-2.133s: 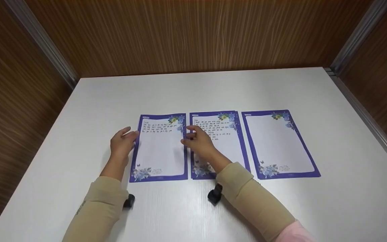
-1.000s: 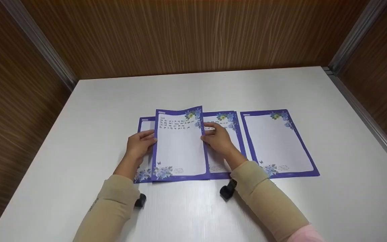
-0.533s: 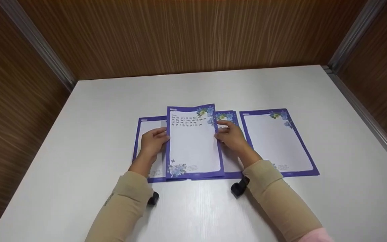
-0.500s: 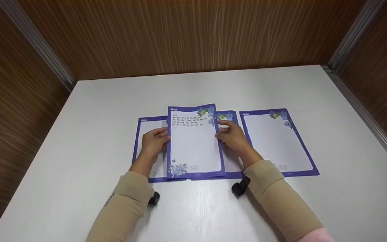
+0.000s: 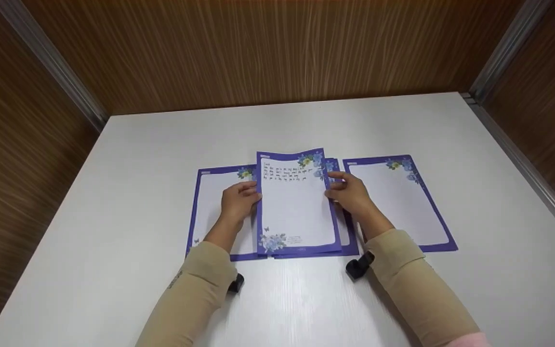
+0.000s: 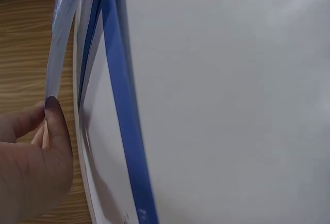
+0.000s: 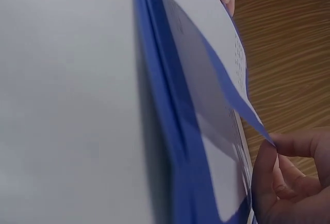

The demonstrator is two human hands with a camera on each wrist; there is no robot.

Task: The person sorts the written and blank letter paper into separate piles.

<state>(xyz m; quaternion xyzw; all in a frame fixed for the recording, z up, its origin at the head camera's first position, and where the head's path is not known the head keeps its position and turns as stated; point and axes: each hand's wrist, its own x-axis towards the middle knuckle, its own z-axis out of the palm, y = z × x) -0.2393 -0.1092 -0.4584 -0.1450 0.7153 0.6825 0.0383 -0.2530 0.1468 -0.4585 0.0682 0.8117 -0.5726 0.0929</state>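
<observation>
A sheet of letter paper [image 5: 297, 207] with a purple border, blue flowers and several handwritten lines at its top is held up by both hands. My left hand [image 5: 239, 205] pinches its left edge between thumb and fingers, and my right hand [image 5: 352, 193] pinches the right edge. In both wrist views the sheet's edge bends slightly, raised above the papers below. Underneath lies the middle stack of matching sheets [image 5: 350, 236], mostly hidden. To the left rests a similar sheet [image 5: 210, 207], partly covered by my left hand and the held one.
Another matching sheet [image 5: 398, 202], with no writing visible, lies at the right, its lower left corner behind my right forearm. All sit on a white table [image 5: 277, 125] enclosed by wood-grain panels [image 5: 277, 53]. Black wrist cameras [image 5: 357, 267] hang under the sleeves.
Both hands took hold of the written sheet at the left, lifted it and carried it rightward over the middle stack. The left sheet beneath it came into view.
</observation>
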